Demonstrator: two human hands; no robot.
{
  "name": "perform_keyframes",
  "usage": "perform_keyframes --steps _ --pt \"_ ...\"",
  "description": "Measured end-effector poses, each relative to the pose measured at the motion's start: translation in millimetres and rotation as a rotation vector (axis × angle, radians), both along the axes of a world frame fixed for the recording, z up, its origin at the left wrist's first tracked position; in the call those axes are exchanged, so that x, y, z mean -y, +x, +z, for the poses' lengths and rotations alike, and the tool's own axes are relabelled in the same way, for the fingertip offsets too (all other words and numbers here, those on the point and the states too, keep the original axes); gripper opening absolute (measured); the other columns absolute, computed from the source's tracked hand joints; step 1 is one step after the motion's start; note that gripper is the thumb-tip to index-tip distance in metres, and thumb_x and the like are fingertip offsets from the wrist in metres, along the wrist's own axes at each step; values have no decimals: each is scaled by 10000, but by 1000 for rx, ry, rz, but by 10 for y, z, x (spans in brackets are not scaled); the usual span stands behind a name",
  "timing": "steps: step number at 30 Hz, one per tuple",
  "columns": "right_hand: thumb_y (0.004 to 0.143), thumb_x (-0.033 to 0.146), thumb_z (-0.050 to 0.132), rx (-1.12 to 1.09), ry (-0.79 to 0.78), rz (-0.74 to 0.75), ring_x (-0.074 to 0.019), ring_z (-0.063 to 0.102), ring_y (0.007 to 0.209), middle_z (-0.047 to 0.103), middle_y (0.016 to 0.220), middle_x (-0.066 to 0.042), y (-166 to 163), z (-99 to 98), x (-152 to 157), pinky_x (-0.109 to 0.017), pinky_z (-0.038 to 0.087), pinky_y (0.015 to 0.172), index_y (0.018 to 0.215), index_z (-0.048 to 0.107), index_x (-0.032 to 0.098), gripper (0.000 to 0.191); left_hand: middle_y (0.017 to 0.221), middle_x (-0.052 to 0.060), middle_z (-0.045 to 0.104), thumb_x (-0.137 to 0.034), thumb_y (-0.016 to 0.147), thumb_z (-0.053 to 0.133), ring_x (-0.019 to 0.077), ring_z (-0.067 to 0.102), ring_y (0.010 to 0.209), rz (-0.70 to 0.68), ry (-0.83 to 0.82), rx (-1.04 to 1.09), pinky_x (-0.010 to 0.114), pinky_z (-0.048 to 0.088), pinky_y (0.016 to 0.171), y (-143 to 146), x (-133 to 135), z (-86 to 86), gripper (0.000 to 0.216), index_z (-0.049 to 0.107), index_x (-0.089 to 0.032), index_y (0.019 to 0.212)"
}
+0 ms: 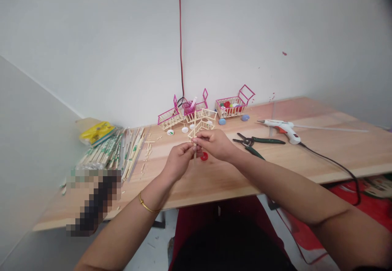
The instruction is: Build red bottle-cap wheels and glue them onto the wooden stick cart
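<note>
So the stick (pixel 195 120) is a skinny, pale, bare wood one, pretty much upright, pinched low down by both the left hand (pixel 180 160) and right hand (pixel 217 143), above the tabletop (pixel 226 181). The frame (pixel 204 126) right by it is pale too, all angled bars; can't tell if they're joined.

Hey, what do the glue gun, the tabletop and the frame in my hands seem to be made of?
The glue gun looks like hard plastic: smooth, white, moulded-looking body. The tabletop seems wooden, pale with streaky grain, though possibly veneer. The frame: probably bare wood, thin, pale sticks.
</note>
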State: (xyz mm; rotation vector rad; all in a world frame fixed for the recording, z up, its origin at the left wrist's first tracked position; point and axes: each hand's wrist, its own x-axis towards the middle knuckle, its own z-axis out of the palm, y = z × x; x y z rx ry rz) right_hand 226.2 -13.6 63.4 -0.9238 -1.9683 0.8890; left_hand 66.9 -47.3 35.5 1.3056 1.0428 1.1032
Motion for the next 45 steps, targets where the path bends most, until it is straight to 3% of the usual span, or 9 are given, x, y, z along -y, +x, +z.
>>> perform_keyframes --steps 5,10,13,16,21,27,33,37,45 --pt "817 305 552 -2 -63 3 -134 543 607 592 613 2 33 147 -7 -259 401 588 629 592 175 232 737 56 695 -430 711 733 175 677 693 29 -82 103 375 545 785 110 -11 129 338 657 -107 775" --pt "825 350 555 28 -127 63 -126 554 597 596 618 8 107 219 -95 -252 425 578 640 589 176 256 641 31 640 -304 740 736 181 681 626 42 -214 221 356 573 686 215 -12 248 243 615 -93 749" --pt "792 403 625 42 -82 63 -138 581 658 616 701 -2 200 182 -75 -257 455 598 789 637 170 233 628 32 632 -222 790 684 171 680 614 41 -278 285 338 579 665 221 -35 290 156 612 -85 764" --pt "775 370 680 -20 42 44 -138 602 684 616 814 -15 307 110 86 -268 495 621 1031 606 187 324 647 45 651 -180 826 628 142 669 599 53 -272 365 312 580 676 187 -62 322 109 620 -86 771" --pt "795 251 685 63 401 82 -149 592 803 554 1064 -87 408 -23 375 -328 516 773 1029 633 207 243 662 42 657 -140 828 605 108 650 571 107 -253 440 263 572 665 195 -61 341 86 625 -88 763" --pt "842 206 623 177 413 110 -141 621 740 674 841 -18 364 -148 395 -253 484 690 1034 626 206 192 711 62 665 -125 852 563 136 686 662 165 -233 482 287 577 717 297 -58 352 102 612 -83 773" --pt "872 192 575 152 484 101 -151 657 770 724 853 -46 305 -255 396 -244 483 707 939 670 171 118 651 59 639 -102 868 540 167 694 676 227 -298 511 354 581 757 393 -2 381 115 600 -72 775" --pt "861 208 598 101 491 85 -143 659 738 724 837 -44 306 -313 452 -238 489 702 939 671 168 113 703 60 651 -64 867 519 158 689 689 222 -305 580 334 579 753 412 44 372 101 618 -65 885" --pt "876 210 571 161 453 78 -158 663 727 718 809 -43 283 -447 576 -252 493 681 941 660 183 114 661 8 566 -154 880 526 71 543 527 208 -243 645 219 498 545 472 97 334 118 612 -74 898"
